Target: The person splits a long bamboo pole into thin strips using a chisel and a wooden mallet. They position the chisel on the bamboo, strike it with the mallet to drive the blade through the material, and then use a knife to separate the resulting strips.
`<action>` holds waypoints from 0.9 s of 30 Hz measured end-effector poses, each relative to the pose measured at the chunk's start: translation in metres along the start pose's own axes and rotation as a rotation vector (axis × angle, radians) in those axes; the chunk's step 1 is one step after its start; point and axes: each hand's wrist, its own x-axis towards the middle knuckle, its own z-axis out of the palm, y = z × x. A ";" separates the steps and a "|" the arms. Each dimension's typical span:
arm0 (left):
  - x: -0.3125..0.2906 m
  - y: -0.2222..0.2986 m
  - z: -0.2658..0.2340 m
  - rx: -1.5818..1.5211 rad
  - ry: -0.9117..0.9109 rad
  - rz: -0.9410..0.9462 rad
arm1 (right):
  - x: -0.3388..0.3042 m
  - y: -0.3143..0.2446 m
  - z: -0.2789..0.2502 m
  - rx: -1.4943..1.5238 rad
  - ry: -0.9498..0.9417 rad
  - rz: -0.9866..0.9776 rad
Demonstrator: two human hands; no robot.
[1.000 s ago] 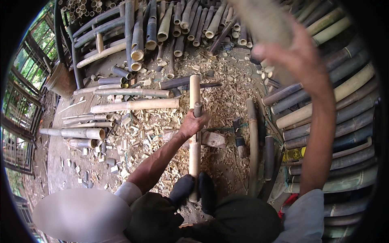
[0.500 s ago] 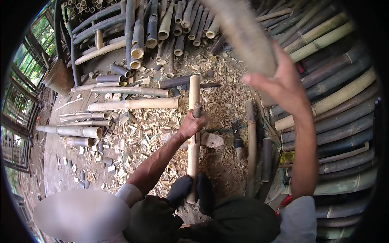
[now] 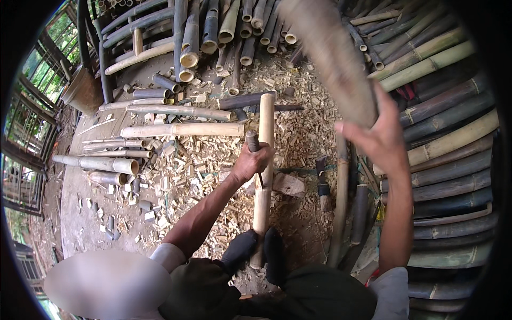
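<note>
A pale bamboo pole point(image 3: 262, 205) runs lengthwise in front of me, its near end between my two dark-covered feet point(image 3: 274, 253). My left hand point(image 3: 250, 164) is closed around a chisel point(image 3: 252, 140), whose handle top sticks out above the fist. The chisel's thin dark blade meets the pole below the hand, and the handle leans left. Up at the right, my right hand point(image 3: 385, 138) grips a thick, rough wooden club point(image 3: 341, 69), raised and blurred by motion. Beneath the pole lies a pale wooden block point(image 3: 288, 184).
Wood chips point(image 3: 197, 181) litter the ground. A dark-bladed tool with a wooden handle point(image 3: 324, 189) lies right of the pole. Cut bamboo lengths point(image 3: 181, 129) lie at left; stacked bamboo poles point(image 3: 453, 152) line the right, and more point(image 3: 210, 32) stand at the back. A bucket point(image 3: 81, 96) sits far left.
The chisel has shifted left relative to the bamboo pole and its handle now leans left, with the blade showing. The club stays raised in my right hand. The whole view has shifted slightly.
</note>
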 end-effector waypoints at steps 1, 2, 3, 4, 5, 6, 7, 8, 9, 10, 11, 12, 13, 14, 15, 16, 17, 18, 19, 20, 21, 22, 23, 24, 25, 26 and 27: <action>0.000 0.003 0.007 -0.004 0.017 0.002 | 0.009 0.000 0.009 0.110 0.127 -0.083; 0.001 0.003 0.015 -0.009 0.030 0.004 | 0.006 0.008 0.012 -0.001 0.004 -0.002; 0.002 0.005 0.021 -0.015 0.042 0.006 | 0.001 0.019 0.017 -0.113 -0.118 0.080; 0.001 0.005 0.017 0.034 0.022 0.053 | 0.001 0.018 0.025 -0.210 -0.238 0.157; 0.001 0.005 0.013 0.083 0.000 0.099 | 0.007 0.017 0.034 -0.773 -0.758 0.204; 0.001 0.004 0.009 0.131 -0.022 0.144 | 0.015 0.014 0.036 -0.812 -0.747 0.188; 0.003 0.004 0.011 0.126 -0.010 0.127 | 0.024 0.010 0.033 -0.867 -0.739 0.175; 0.004 0.004 0.012 0.122 0.004 0.109 | 0.030 0.006 0.029 -0.920 -0.731 0.162; 0.005 0.004 0.012 0.118 0.019 0.091 | 0.030 0.006 0.016 -0.749 -0.588 0.092; 0.003 0.004 0.013 0.114 0.033 0.064 | 0.032 0.006 0.009 -0.597 -0.428 0.059; 0.003 0.005 0.013 0.194 0.037 0.110 | 0.037 0.007 0.004 -0.444 -0.269 0.027; 0.003 0.007 0.013 0.217 0.013 0.120 | 0.040 0.007 0.004 -0.290 -0.110 -0.006; 0.002 0.009 0.016 0.235 -0.009 0.127 | 0.039 0.008 0.007 -0.238 0.016 -0.024; 0.001 0.011 0.020 0.252 -0.032 0.135 | 0.039 0.010 0.012 -0.185 0.142 -0.042; -0.001 0.010 0.029 0.203 -0.002 0.072 | 0.037 0.014 0.016 -0.135 0.268 -0.061; 0.003 0.006 0.028 0.275 -0.046 0.169 | 0.023 0.021 0.022 0.067 0.094 0.021; 0.004 0.007 0.023 0.362 -0.077 0.264 | 0.014 0.021 0.023 -0.266 -0.219 0.093; 0.002 0.008 0.017 0.382 -0.026 0.139 | 0.011 0.022 0.026 -0.603 -0.528 0.159; 0.003 0.016 0.020 0.386 0.009 0.023 | 0.010 0.023 0.028 -0.631 -0.567 0.157; 0.003 0.012 0.017 0.391 0.007 0.027 | 0.010 0.024 0.031 -0.659 -0.605 0.155; 0.002 0.007 0.013 0.397 0.007 0.032 | 0.010 0.025 0.033 -0.684 -0.643 0.152; 0.004 0.008 0.010 0.405 0.020 0.049 | 0.014 0.019 0.030 -0.605 -0.537 0.209; 0.001 0.014 0.015 0.430 0.026 0.028 | 0.009 0.013 0.029 -0.515 -0.439 0.288; -0.009 0.018 0.016 0.433 0.064 0.050 | 0.001 0.010 0.029 -0.424 -0.340 0.367; -0.015 0.022 0.025 0.427 0.078 0.093 | -0.017 0.029 0.027 -0.313 -0.124 0.160; -0.023 0.023 0.031 0.425 0.105 0.128 | -0.029 0.035 0.030 -0.140 -0.038 0.221; -0.031 0.022 0.040 0.318 0.135 0.267 | -0.041 0.037 0.033 0.032 0.051 0.280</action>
